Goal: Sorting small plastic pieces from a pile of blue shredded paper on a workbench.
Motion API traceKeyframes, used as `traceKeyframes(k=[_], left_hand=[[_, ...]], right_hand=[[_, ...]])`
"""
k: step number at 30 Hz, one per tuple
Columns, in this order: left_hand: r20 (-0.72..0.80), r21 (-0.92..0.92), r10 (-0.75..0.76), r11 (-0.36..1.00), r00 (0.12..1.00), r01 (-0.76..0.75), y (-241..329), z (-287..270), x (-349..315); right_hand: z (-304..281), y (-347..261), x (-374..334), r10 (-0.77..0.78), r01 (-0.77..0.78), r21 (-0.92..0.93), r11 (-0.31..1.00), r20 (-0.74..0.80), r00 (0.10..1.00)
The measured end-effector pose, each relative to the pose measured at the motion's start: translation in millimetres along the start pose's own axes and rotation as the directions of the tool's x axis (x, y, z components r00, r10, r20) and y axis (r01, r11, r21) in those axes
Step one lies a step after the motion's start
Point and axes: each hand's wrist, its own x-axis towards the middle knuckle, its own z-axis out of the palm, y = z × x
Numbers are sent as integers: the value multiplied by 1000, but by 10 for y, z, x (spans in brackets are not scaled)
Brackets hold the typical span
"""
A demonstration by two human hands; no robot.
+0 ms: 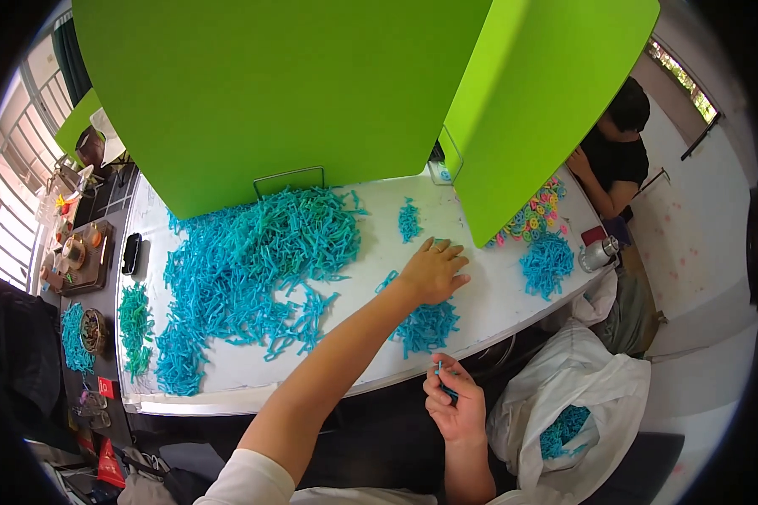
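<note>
My left hand (434, 271) reaches out over the white table, palm down with its fingers spread. Under and just in front of its wrist lies a small pile of blue plastic strips (427, 330). Past its fingertips is a smaller teal heap (408, 220). Close to me, below the table's front edge, my right hand (455, 402) is closed, with a blue plastic strip (439, 367) poking out at the fingertips and more blue in the palm. A wide mound of blue and teal strips (244, 261) covers the table's left half.
Green divider panels (286, 93) stand across the table's back. To the right are another blue heap (547, 265), multicoloured rings (535, 210), a metal canister (598, 254) and a seated person (619, 151). A white sack (581, 370) holding teal strips stands at my right.
</note>
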Motion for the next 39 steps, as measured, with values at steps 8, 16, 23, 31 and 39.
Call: traceKeyframes(k=[8,16,23,31,39], left_hand=[[376,-31,-42,998,925,58,87,-479,-356],[-129,-69,-467,884,875,462,141,-1438,-1031],[-109,38,-447,891,888,453,347,-1360,-1486],[-72,61,-414,906,908,418,300,-1211,-1650],[130,-490,-736,535,664,689,876,-1966,-2113]], right_hand=[[-124,0,15,-55,49,-89,995,-58,997],[-89,187,68,-51,40,-166,985,-63,997],[-109,347,128,40,-40,-139,990,-4,999],[39,497,227,2,-17,-357,934,-40,999],[367,569,297,14,7,-504,864,38,999]])
